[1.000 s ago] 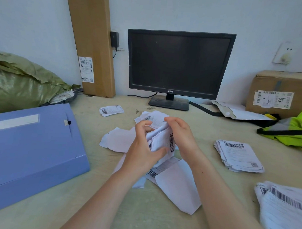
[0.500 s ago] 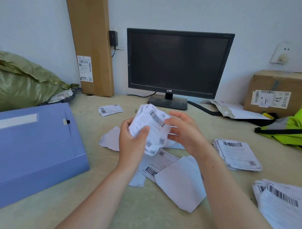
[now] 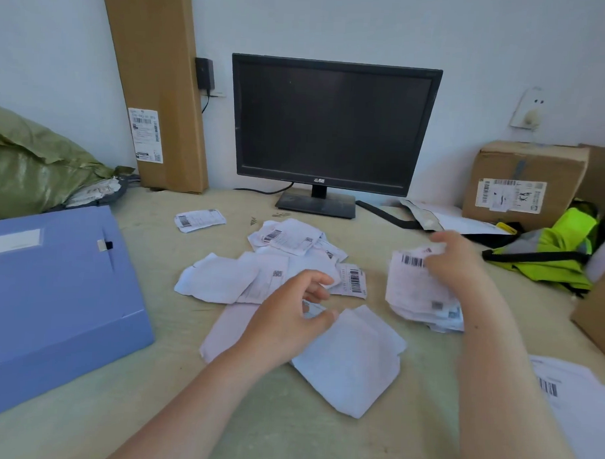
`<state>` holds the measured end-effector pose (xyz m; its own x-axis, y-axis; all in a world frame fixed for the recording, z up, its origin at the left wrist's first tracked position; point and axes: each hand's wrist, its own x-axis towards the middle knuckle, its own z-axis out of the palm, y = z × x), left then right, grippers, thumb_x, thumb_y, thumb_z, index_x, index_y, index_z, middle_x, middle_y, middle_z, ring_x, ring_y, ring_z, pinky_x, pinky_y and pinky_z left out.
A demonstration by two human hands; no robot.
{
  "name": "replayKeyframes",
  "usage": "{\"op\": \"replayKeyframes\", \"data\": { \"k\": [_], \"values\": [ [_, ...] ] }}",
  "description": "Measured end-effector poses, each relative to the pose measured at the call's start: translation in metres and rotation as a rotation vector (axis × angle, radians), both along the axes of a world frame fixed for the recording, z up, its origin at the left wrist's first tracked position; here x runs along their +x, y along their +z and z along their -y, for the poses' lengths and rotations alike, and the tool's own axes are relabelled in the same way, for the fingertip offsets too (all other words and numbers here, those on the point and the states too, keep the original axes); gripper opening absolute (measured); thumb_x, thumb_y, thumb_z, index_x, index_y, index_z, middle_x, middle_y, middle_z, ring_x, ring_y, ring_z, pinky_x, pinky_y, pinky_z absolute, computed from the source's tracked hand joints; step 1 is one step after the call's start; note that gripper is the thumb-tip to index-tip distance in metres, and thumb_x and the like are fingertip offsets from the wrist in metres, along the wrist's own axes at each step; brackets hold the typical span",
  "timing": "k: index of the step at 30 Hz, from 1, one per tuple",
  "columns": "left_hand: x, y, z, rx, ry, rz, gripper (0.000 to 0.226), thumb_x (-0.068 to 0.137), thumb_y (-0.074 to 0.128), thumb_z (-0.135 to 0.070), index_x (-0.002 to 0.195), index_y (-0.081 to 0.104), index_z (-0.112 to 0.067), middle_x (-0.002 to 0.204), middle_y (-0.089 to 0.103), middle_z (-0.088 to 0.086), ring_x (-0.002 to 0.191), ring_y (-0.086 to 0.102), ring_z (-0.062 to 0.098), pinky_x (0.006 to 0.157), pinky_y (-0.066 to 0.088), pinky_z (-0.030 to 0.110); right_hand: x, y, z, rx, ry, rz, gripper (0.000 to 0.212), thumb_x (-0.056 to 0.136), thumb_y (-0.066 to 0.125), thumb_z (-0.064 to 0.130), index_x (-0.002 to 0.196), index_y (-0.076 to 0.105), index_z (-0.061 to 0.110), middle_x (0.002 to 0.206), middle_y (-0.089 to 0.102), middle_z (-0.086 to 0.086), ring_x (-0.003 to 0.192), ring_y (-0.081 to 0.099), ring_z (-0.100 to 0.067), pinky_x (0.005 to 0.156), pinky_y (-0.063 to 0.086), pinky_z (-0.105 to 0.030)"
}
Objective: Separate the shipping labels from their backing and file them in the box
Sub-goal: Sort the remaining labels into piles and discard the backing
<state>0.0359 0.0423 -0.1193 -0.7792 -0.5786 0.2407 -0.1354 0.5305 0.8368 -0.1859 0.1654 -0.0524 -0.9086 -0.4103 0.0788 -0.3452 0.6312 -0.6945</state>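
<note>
Sorting shipping labels at a cluttered beige table (image 3: 287,435), seen from a head-worn camera looking down. The person's right hand (image 3: 454,258) lies on the far edge of a curled stack of white barcode-printed shipping labels (image 3: 415,295), right of centre. The hand is blurred, so I cannot tell whether it pinches the stack or only presses on it. The left hand (image 3: 291,318) hovers over a scatter of loose white paper sheets (image 3: 224,281) — some printed, some blank. Its fingers are loosely curled and apart, holding nothing. A closed pale-blue plastic file box (image 3: 51,306) sits at the far left, well apart from the stack, so no label is filed yet.

Likely risks: the stack looks curled and springy, so it may fan out or slide across the table if the right hand lets go carelessly. Blank backing and printed labels lie mixed in the scatter — a backing sheet could be filed by mistake, or a label overlooked. The box also needs opening before anything goes in.
</note>
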Motion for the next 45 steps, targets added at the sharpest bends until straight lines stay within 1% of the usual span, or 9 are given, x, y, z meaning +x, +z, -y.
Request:
{"op": "replayKeyframes", "data": {
  "k": [4,9,14,24,32,36,39,42,45],
  "values": [
    [0.005,0.002,-0.001,-0.065,-0.056,0.171,0.059,0.073,0.075,-0.050,0.123,0.044,-0.050,0.121,0.053,-0.028,0.114,0.048,-0.011,0.100,0.040,0.022,-0.005,-0.011,0.001,0.238,-0.064,-0.046,0.066,0.089,0.053,0.021,0.149,0.028,0.027,0.146,0.042,-0.010,0.131,0.039,-0.034,0.104,0.038,-0.048],
    [0.005,0.000,-0.004,-0.205,-0.161,0.270,0.101,0.057,0.081,-0.059,0.142,0.029,-0.046,0.134,0.045,-0.020,0.126,0.041,-0.001,0.105,0.040,0.029,0.024,0.006,0.023,-0.095,0.296,0.202,0.053,0.086,0.065,0.020,0.135,0.047,0.023,0.113,0.066,-0.006,0.099,0.066,-0.024,0.085,0.052,-0.037],
    [0.005,0.000,-0.003,-0.181,-0.170,0.200,0.096,0.053,0.083,-0.057,0.135,0.035,-0.046,0.120,0.051,-0.028,0.117,0.045,-0.009,0.099,0.045,0.030,0.051,-0.002,0.042,0.417,0.625,0.248,0.065,0.074,0.079,0.039,0.131,0.049,0.029,0.113,0.061,0.002,0.094,0.064,-0.018,0.083,0.054,-0.029],
    [0.002,-0.004,0.002,-0.112,-0.103,0.175,0.087,0.063,0.084,-0.039,0.139,0.040,-0.037,0.105,0.060,-0.022,0.106,0.053,-0.004,0.097,0.046,0.028,0.060,0.002,0.041,0.554,0.767,0.212,0.031,0.075,0.079,0.026,0.100,0.064,0.034,0.090,0.061,0.005,0.077,0.057,-0.012,0.058,0.041,-0.020],
    [0.000,-0.010,0.010,-0.030,0.012,0.087,0.054,0.076,0.072,-0.035,0.119,0.047,-0.056,0.114,0.060,-0.025,0.110,0.055,-0.003,0.096,0.048,0.032,0.059,0.006,0.042,0.341,0.794,0.201,0.009,0.078,0.075,0.016,0.079,0.066,0.019,0.070,0.059,0.002,0.062,0.053,-0.011,0.053,0.037,-0.021],
    [0.001,0.000,0.016,0.047,0.155,-0.140,0.052,0.078,0.076,-0.030,0.120,0.051,-0.047,0.113,0.057,-0.019,0.111,0.054,0.003,0.093,0.045,0.024,0.064,0.015,0.043,-0.073,0.631,0.183,0.009,0.085,0.063,0.010,0.078,0.059,0.013,0.065,0.051,-0.002,0.056,0.045,-0.016,0.041,0.033,-0.017],
    [0.009,0.009,0.021,-0.033,0.175,-0.211,0.080,0.071,0.081,-0.038,0.137,0.037,-0.043,0.139,0.035,-0.026,0.130,0.034,-0.007,0.102,0.031,0.015,0.072,0.021,0.050,-0.378,0.485,0.161,0.009,0.083,0.057,0.008,0.076,0.055,0.013,0.055,0.054,-0.002,0.043,0.047,-0.015,0.041,0.033,-0.021],
    [0.014,0.015,0.017,-0.123,-0.025,-0.027,0.109,0.062,0.081,-0.052,0.149,0.016,-0.045,0.156,0.009,-0.029,0.143,-0.001,-0.011,0.113,0.013,0.019,0.088,0.023,0.061,-0.486,0.452,0.234,0.006,0.083,0.054,0.006,0.083,0.055,0.012,0.058,0.061,-0.008,0.043,0.058,-0.016,0.042,0.041,-0.020],
    [0.011,0.007,0.023,-0.313,0.009,0.045,0.086,0.085,0.069,-0.037,0.150,0.014,-0.042,0.154,0.007,-0.030,0.143,-0.006,-0.009,0.116,0.008,0.021,0.100,0.020,0.070,-0.526,0.489,0.359,0.007,0.086,0.055,0.005,0.088,0.056,0.012,0.065,0.064,-0.009,0.047,0.063,-0.015,0.046,0.045,-0.021]
  ]
}}
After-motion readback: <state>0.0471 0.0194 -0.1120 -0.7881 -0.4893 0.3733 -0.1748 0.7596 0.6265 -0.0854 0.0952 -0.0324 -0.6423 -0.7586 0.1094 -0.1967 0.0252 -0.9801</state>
